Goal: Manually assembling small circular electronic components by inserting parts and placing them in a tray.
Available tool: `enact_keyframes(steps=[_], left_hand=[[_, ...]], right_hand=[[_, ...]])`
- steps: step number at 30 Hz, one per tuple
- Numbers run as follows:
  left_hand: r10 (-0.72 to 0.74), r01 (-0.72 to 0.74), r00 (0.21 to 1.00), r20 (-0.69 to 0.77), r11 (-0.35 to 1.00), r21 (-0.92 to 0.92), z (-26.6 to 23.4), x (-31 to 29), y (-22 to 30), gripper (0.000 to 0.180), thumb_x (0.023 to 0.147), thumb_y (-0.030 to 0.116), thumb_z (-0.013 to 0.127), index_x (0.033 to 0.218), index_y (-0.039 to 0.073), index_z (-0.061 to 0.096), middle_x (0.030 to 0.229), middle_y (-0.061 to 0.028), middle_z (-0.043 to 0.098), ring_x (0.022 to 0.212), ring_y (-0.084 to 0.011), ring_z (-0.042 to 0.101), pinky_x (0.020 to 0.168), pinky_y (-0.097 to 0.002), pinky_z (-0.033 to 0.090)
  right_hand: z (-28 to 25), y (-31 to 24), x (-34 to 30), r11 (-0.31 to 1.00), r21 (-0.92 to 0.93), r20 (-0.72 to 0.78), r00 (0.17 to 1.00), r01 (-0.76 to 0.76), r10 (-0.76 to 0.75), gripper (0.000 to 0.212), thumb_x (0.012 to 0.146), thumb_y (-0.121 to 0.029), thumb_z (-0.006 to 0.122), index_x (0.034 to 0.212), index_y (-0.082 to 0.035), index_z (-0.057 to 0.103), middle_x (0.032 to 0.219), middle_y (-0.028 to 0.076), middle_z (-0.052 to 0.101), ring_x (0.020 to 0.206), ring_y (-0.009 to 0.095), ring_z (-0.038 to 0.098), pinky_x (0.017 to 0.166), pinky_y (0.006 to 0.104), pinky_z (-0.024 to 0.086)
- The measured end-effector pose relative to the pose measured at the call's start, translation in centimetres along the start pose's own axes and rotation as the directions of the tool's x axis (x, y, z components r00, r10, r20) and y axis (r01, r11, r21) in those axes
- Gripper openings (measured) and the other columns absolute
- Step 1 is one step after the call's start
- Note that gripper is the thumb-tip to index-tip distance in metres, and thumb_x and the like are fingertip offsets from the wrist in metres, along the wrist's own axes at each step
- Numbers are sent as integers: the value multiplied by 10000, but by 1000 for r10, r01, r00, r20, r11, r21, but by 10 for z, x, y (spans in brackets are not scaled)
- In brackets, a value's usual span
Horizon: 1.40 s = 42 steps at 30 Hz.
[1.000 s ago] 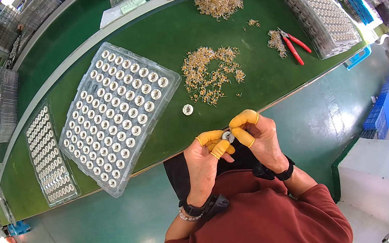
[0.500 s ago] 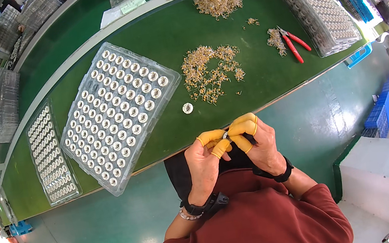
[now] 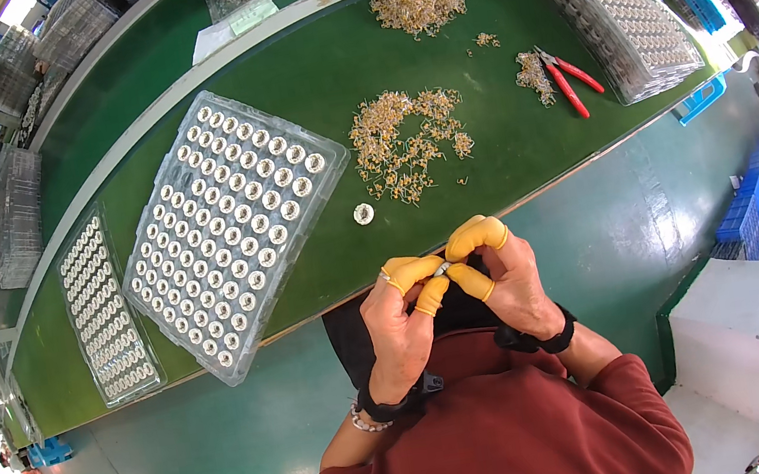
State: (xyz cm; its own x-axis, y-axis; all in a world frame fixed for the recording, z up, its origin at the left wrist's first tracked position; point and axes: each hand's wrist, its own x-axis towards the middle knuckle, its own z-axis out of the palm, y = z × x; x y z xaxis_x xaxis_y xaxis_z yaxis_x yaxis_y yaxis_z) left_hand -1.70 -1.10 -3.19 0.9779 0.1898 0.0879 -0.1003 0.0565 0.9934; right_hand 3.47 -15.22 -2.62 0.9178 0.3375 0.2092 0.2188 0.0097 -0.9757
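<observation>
Both hands meet just in front of the bench edge, with yellow finger cots on the fingers. Between their fingertips is a small whitish piece [image 3: 442,269], mostly covered, so its exact kind is hard to tell. My left hand [image 3: 398,313] pinches it from the left with thumb and forefinger. From the other side my right hand [image 3: 509,281] grips it the same way. Beyond them one round white part with a dark centre [image 3: 363,214] lies alone on the green bench top [image 3: 326,274]. Farther off is a loose, spread-out heap of tiny bent metal pieces [image 3: 380,139].
Left stands a clear tray [image 3: 290,258] of round white parts, with a second, narrower tray [image 3: 156,368] past it. A bigger metal heap [image 3: 416,3] lies far back. Red-handled pliers [image 3: 567,89] rest beside a small pile [image 3: 533,77], near stacked trays [image 3: 588,44] at right.
The fingers of both hands have shifted slightly around the small piece, and the right forefinger is raised a little. The whole view has moved slightly. Things on the bench lie as before.
</observation>
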Motion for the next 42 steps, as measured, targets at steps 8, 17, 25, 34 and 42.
enact_keyframes(steps=[8, 17, 25, 34, 42], left_hand=[[-246, 190, 968, -52, 849, -493, 1, -8, -23, 232, 906, -31, 563, 1136, -60, 565, 1058, -136, 633, 892, -190, 639, 623, -293, 583], [-220, 170, 974, -45, 853, -494, -4, 11, -15, 236, 975, 58, 453, 1162, -48, 550, 1045, -162, 629, 908, -265, 660, 647, -340, 583], [-256, 230, 967, -1, 871, -435, 1, 12, -13, 210, 944, 74, 544, 1117, -44, 554, 955, -128, 633, 802, -209, 652, 584, -280, 538], [-289, 282, 956, 54, 854, -438, -2, 9, -10, 168, 942, 32, 521, 1094, -38, 538, 971, -130, 611, 846, -201, 651, 619, -287, 574], [-321, 319, 945, 69, 847, -425, 0, 3, -14, 195, 901, -39, 551, 1096, -48, 552, 962, -130, 626, 829, -196, 653, 617, -283, 578]], right_hand=[[0, 3, 2, 992, -118, -33, 999, -43, 39, 197, 778, 42, 688, 933, -27, 588, 878, 55, 585, 731, 140, 578, 647, 266, 480], [-55, 26, 54, 566, -769, 170, 949, 296, -265, 135, 751, -41, 663, 872, -36, 602, 817, 109, 531, 776, 308, 532, 681, 408, 458], [-53, 22, 63, 437, -832, 307, 940, 342, -152, 110, 772, -56, 623, 834, -21, 539, 812, 122, 526, 790, 313, 541, 690, 405, 464], [-57, 19, 57, 434, -816, 334, 925, 381, -183, 110, 764, -77, 630, 859, -46, 584, 805, 89, 510, 765, 271, 527, 690, 373, 464], [-62, 9, 71, 361, -780, 506, 855, 511, -118, 106, 779, -68, 617, 869, -41, 566, 787, 95, 517, 766, 266, 536, 700, 378, 463]])
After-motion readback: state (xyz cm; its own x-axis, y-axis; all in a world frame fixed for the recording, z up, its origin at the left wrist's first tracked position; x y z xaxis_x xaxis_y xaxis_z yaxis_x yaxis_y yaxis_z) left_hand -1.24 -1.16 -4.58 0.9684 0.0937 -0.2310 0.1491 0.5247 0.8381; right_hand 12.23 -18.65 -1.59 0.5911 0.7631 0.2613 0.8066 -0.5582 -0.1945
